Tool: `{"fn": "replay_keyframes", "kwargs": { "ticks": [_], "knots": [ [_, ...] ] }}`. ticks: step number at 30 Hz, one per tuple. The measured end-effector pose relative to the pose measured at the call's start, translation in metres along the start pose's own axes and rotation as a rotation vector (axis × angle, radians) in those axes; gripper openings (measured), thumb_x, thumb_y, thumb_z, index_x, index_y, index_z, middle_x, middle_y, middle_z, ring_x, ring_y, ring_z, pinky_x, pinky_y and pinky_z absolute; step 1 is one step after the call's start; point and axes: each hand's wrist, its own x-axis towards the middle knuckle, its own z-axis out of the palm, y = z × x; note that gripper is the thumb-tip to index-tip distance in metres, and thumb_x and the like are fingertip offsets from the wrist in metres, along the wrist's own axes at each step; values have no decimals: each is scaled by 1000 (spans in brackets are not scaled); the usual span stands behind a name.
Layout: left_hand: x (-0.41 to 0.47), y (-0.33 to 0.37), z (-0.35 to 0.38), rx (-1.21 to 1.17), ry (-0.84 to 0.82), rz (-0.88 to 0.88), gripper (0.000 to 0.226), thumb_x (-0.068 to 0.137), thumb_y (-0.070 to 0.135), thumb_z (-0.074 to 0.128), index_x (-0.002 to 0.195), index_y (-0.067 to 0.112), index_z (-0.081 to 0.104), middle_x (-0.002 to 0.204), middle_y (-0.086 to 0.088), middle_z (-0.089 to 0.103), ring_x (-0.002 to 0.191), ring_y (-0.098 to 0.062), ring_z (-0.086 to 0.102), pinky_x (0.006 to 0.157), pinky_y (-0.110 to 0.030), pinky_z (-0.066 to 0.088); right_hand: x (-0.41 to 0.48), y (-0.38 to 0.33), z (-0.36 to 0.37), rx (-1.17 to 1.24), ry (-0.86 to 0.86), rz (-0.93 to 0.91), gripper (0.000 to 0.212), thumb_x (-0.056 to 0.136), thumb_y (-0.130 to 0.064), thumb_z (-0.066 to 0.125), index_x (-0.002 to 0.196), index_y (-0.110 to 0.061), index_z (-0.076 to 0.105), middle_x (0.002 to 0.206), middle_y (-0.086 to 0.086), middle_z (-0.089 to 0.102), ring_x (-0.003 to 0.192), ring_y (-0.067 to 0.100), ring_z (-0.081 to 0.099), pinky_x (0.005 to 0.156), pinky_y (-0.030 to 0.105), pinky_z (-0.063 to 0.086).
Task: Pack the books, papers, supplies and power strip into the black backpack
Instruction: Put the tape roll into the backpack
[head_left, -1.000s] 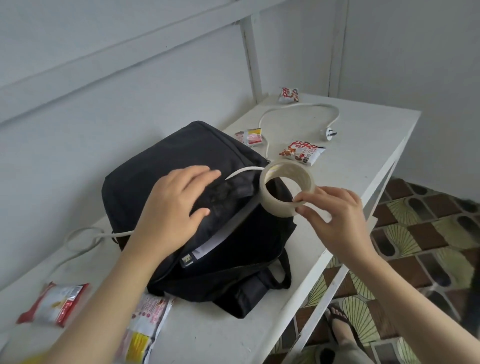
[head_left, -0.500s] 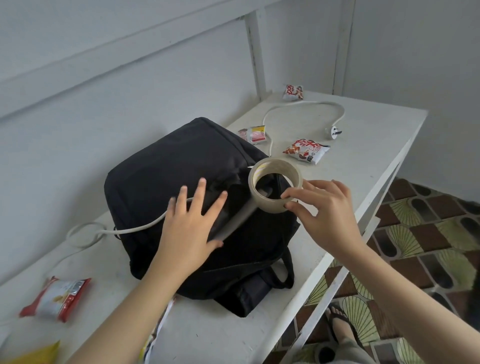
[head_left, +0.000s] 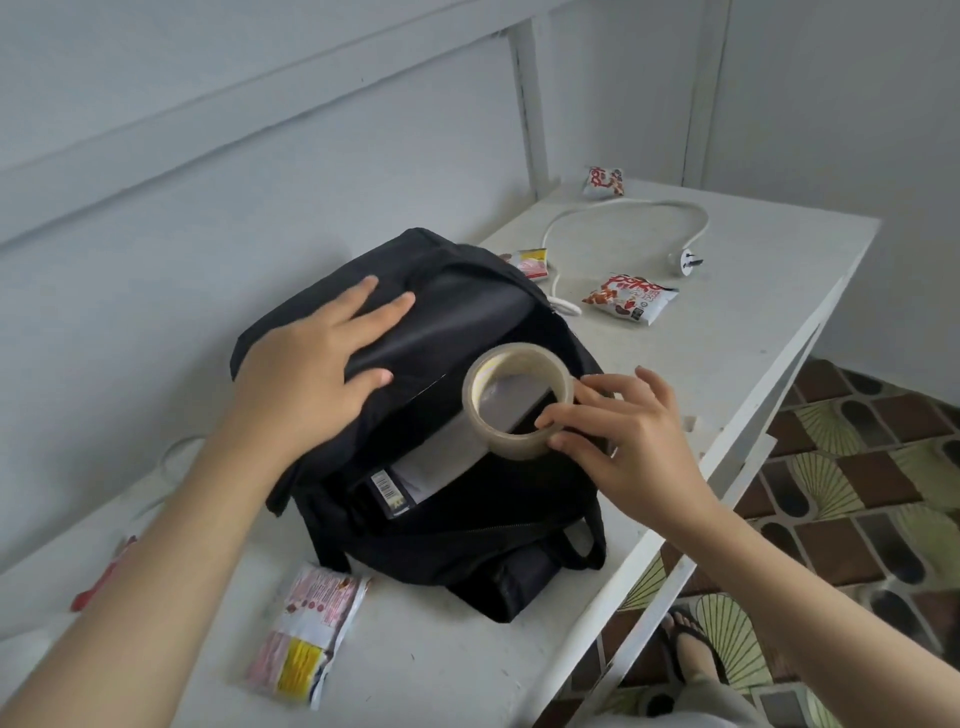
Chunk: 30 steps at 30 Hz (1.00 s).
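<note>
Backpack (head_left: 519, 519) under flat left hand (head_left: 311, 374); tape roll (head_left: 511, 448) in curled right hand (head_left: 634, 441).

The left hand (head_left: 311, 374) and right hand (head_left: 628, 452) are bare, and both forearms are uncovered right to the picture's edge. One foot (head_left: 698, 662) wears a black thong sandal (head_left: 687, 631). Pale grey-beige cloth (head_left: 696, 713) of a garment shows at the bottom edge.

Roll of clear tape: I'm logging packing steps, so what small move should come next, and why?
Probably lower the roll of clear tape into the black fabric backpack and release it: the right hand pinches it over the open mouth, the left hand presses the flap back, and white papers sit inside.
</note>
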Motion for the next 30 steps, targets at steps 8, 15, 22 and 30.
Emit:
{"fn": "replay_keyframes", "kwargs": {
  "ticks": [8, 15, 22, 30],
  "knots": [
    [-10, 1, -12, 89, 149, 110, 67, 76, 12, 75, 134, 33, 50, 146, 2, 41, 112, -33, 59, 81, -45, 51, 7, -5, 28, -52, -20, 44, 20, 82, -34, 59, 94, -28, 74, 98, -9, 72, 109, 26, 56, 96, 39, 21],
    [-17, 6, -7, 133, 180, 149, 68, 72, 8, 77, 132, 28, 53, 143, -12, 45, 103, -39, 61, 74, -47, 53, 20, -5, 36, -4, -143, 142, 26, 87, -31, 61, 112, -35, 68, 132, -1, 58, 129, 26, 42, 107, 49, 21],
    [-30, 21, 9, 100, 138, 144, 98, 64, 9, 83, 146, 20, 31, 134, -6, 49, 96, -28, 63, 64, -33, 53, 33, -5, 15, 430, 211, 316, 34, 92, -14, 47, 122, -26, 58, 121, -17, 55, 118, 7, 48, 101, 32, 42],
    [-82, 65, 59, -490, -237, -40, 76, 82, 73, 39, 146, 40, 16, 147, 23, 32, 134, 7, 29, 107, -27, 37, 36, 6, 12, 412, -47, 198, 38, 96, -34, 35, 126, -30, 58, 139, -15, 48, 137, 4, 32, 114, 35, 25]
  ]
}}
